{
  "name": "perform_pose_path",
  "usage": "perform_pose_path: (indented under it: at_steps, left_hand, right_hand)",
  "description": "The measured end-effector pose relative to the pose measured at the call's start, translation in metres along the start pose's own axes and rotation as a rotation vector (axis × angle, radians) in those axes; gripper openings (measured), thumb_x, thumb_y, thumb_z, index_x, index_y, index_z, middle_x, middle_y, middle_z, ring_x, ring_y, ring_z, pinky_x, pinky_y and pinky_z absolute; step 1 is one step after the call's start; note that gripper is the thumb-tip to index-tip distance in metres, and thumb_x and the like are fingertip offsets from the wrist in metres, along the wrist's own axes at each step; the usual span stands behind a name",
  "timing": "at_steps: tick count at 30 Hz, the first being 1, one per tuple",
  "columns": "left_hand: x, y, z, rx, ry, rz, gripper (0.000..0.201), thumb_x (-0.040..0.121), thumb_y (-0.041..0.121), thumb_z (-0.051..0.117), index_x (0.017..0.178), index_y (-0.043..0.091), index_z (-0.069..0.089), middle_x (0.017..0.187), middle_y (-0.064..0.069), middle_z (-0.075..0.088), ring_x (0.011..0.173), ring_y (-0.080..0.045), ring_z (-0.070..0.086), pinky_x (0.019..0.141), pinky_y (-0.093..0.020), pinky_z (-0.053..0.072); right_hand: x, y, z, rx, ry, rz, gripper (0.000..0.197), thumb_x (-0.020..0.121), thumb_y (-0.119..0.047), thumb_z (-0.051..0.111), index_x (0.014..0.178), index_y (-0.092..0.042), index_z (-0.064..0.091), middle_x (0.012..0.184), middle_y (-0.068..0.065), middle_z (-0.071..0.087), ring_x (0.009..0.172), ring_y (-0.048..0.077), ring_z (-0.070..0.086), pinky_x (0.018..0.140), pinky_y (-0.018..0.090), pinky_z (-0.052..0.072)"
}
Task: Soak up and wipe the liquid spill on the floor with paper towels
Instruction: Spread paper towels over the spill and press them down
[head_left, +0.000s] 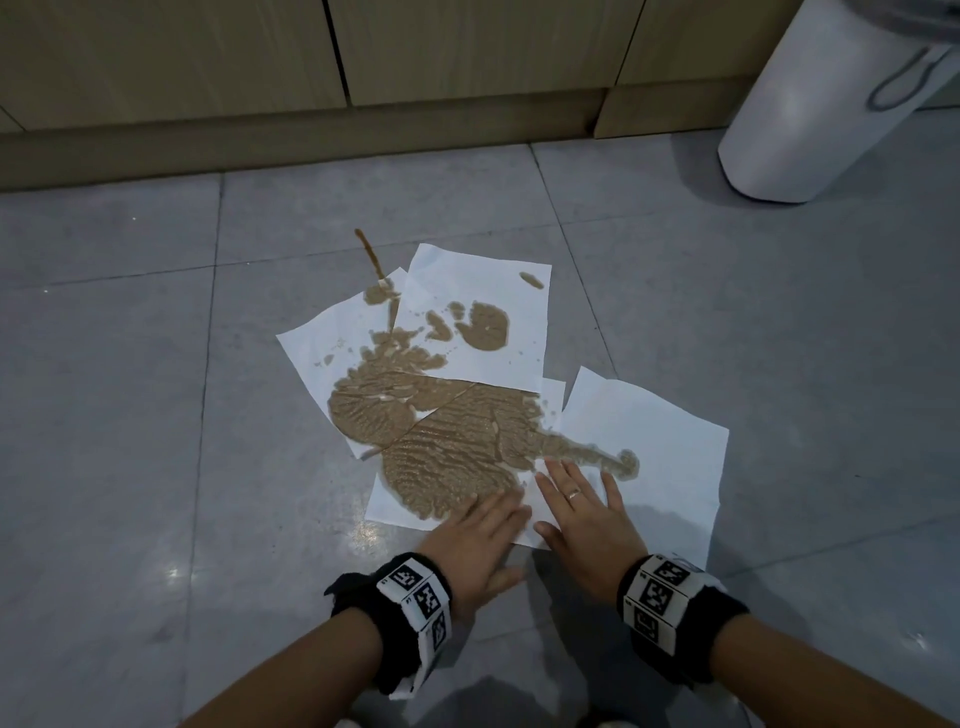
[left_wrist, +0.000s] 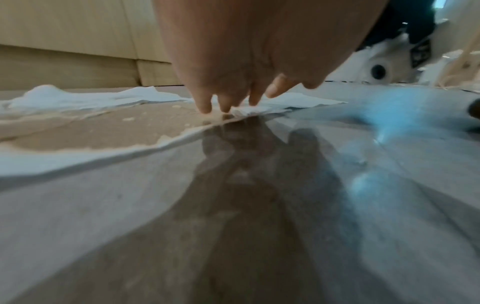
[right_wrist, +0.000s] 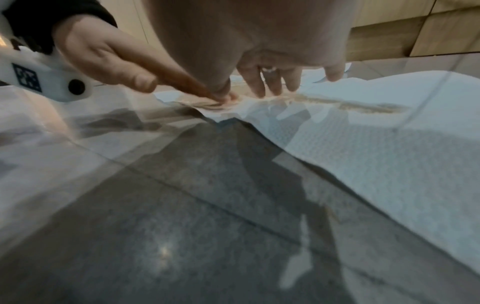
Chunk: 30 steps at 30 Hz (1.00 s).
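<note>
Both hands flat, fingers straight and spread, pinching nothing: left hand (head_left: 480, 535) presses the near edge of the soaked towels (head_left: 457, 415), right hand (head_left: 584, 519) beside it on the near sheet's dry part (head_left: 660, 467). The brown spill (head_left: 452, 447) lies ahead of the fingertips, long axis running far-left to near-right, and its uncovered streak (head_left: 370, 254) at the far tip is well away; the left hand looks nearer. Count: two hands, about four overlapping towels, one spill, one white bin (head_left: 810, 104) far right.
</note>
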<state>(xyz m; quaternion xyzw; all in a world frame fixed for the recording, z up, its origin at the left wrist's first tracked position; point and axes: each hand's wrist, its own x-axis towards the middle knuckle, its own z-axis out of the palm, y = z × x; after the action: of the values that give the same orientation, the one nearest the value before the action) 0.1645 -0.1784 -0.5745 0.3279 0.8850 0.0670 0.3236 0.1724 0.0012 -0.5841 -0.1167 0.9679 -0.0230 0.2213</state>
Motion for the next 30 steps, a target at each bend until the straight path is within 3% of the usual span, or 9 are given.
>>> perform_pose_path:
  at_steps: [3, 7, 11, 13, 16, 19, 22, 25, 30]
  left_hand:
    - [-0.006, -0.015, -0.011, -0.157, 0.174, -0.284, 0.070, 0.097, 0.051, 0.024, 0.148, 0.020, -0.012, 0.150, 0.001, -0.027, 0.137, -0.014, -0.024, 0.112, -0.035, -0.013]
    - [-0.016, -0.049, -0.017, -0.238, 0.185, -0.606, 0.087, 0.091, 0.060, 0.029, 0.145, 0.016, -0.023, 0.138, -0.004, -0.040, 0.138, -0.023, -0.027, 0.115, -0.042, -0.007]
    - [-0.032, -0.076, -0.012, -0.202, 0.148, -0.610, 0.082, 0.093, 0.057, 0.030, 0.143, 0.023, -0.024, 0.146, 0.002, -0.036, 0.141, -0.029, -0.023, 0.114, -0.049, -0.008]
    - [-0.041, -0.087, -0.010, -0.168, 0.138, -0.610, 0.076, 0.094, 0.055, 0.027, 0.141, 0.027, -0.025, 0.144, 0.004, -0.038, 0.141, -0.030, -0.023, 0.113, -0.051, -0.008]
    - [-0.051, -0.099, -0.006, -0.150, 0.105, -0.610, 0.070, 0.094, 0.055, 0.022, 0.143, 0.031, -0.021, 0.144, 0.005, -0.037, 0.141, -0.029, -0.023, 0.113, -0.053, -0.009]
    - [-0.053, -0.103, -0.002, -0.142, 0.036, -0.603, 0.067, 0.094, 0.056, 0.015, 0.145, 0.031, -0.020, 0.152, 0.004, -0.029, 0.143, -0.028, -0.020, 0.113, -0.054, -0.009]
    - [-0.051, -0.104, 0.000, -0.115, -0.002, -0.604, 0.065, 0.095, 0.055, 0.011, 0.144, 0.030, -0.023, 0.153, 0.003, -0.029, 0.143, -0.026, -0.018, 0.113, -0.053, -0.007]
    - [-0.050, -0.103, -0.001, -0.086, -0.026, -0.605, 0.062, 0.097, 0.053, 0.009, 0.144, 0.029, -0.023, 0.152, 0.001, -0.030, 0.143, -0.026, -0.018, 0.114, -0.053, -0.006]
    - [-0.045, -0.096, -0.015, -0.197, 0.075, -0.630, 0.059, 0.099, 0.044, 0.023, 0.150, 0.028, -0.004, 0.155, 0.002, -0.022, 0.143, -0.025, -0.019, 0.112, -0.055, -0.009]
  right_hand:
    - [0.001, -0.002, -0.003, 0.018, 0.025, 0.003, 0.066, 0.097, -0.046, -0.003, 0.129, -0.014, 0.045, 0.131, 0.008, 0.059, 0.117, 0.023, 0.059, 0.085, 0.044, 0.051]
    - [0.009, 0.004, 0.003, 0.000, 0.008, 0.018, 0.072, 0.096, -0.052, -0.001, 0.138, -0.008, 0.038, 0.142, 0.004, 0.043, 0.121, 0.021, 0.056, 0.094, 0.046, 0.036]
    - [0.015, 0.009, 0.005, -0.033, -0.022, -0.023, 0.077, 0.091, -0.058, -0.010, 0.141, -0.013, 0.026, 0.148, 0.000, 0.021, 0.133, 0.022, 0.042, 0.100, 0.052, 0.022]
    - [0.013, 0.006, 0.003, -0.042, -0.039, 0.022, 0.076, 0.094, -0.055, -0.005, 0.140, -0.011, 0.037, 0.146, 0.001, 0.035, 0.131, 0.023, 0.044, 0.101, 0.052, 0.029]
    - [0.005, 0.000, 0.007, -0.031, -0.014, 0.008, 0.069, 0.096, -0.053, 0.001, 0.138, -0.010, 0.034, 0.142, 0.004, 0.046, 0.132, 0.021, 0.036, 0.106, 0.052, 0.029]
    - [-0.002, -0.006, 0.015, -0.058, -0.039, -0.044, 0.069, 0.095, -0.055, 0.002, 0.134, -0.011, 0.037, 0.137, 0.005, 0.053, 0.124, 0.021, 0.054, 0.103, 0.055, 0.033]
    - [-0.006, -0.008, 0.019, -0.072, -0.116, -0.059, 0.072, 0.093, -0.060, 0.008, 0.132, -0.010, 0.042, 0.135, 0.004, 0.055, 0.119, 0.020, 0.058, 0.100, 0.052, 0.021]
    - [-0.007, -0.008, 0.017, -0.071, -0.087, -0.065, 0.071, 0.093, -0.061, 0.008, 0.133, -0.011, 0.038, 0.136, 0.005, 0.054, 0.122, 0.020, 0.055, 0.104, 0.051, 0.013]
    - [-0.004, -0.009, 0.018, -0.076, -0.114, -0.082, 0.079, 0.092, -0.062, 0.006, 0.127, -0.012, 0.055, 0.132, 0.004, 0.058, 0.117, 0.019, 0.059, 0.098, 0.051, 0.021]
